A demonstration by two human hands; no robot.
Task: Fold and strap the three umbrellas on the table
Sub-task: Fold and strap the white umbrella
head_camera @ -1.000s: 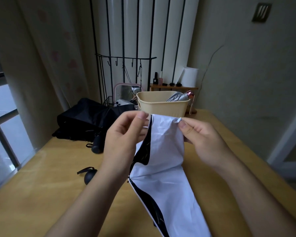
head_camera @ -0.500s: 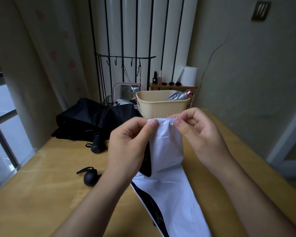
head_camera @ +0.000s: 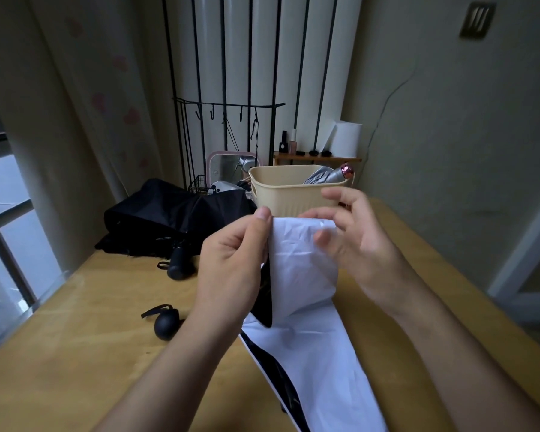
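A white umbrella [head_camera: 306, 275] with a black inner lining is held up over the wooden table [head_camera: 75, 353]. My left hand [head_camera: 231, 263] pinches the top left edge of its white canopy between thumb and fingers. My right hand [head_camera: 353, 238] rests against the top right of the fabric, thumb on the front and fingers spread behind. A black umbrella [head_camera: 169, 213] lies loosely bunched at the table's far left, its handle [head_camera: 178, 266] pointing toward me. A second black handle [head_camera: 166, 324] with a wrist strap lies nearer on the table.
A beige plastic basket [head_camera: 281, 194] stands at the far middle of the table with a silver folded umbrella [head_camera: 328, 176] in it. Behind are a black wire rack [head_camera: 225, 120], a small shelf [head_camera: 315, 157] with bottles and a white roll. A window is at left.
My hands have drawn closer together, gathering the top of the white canopy narrower. My right hand's fingers have loosened and spread.
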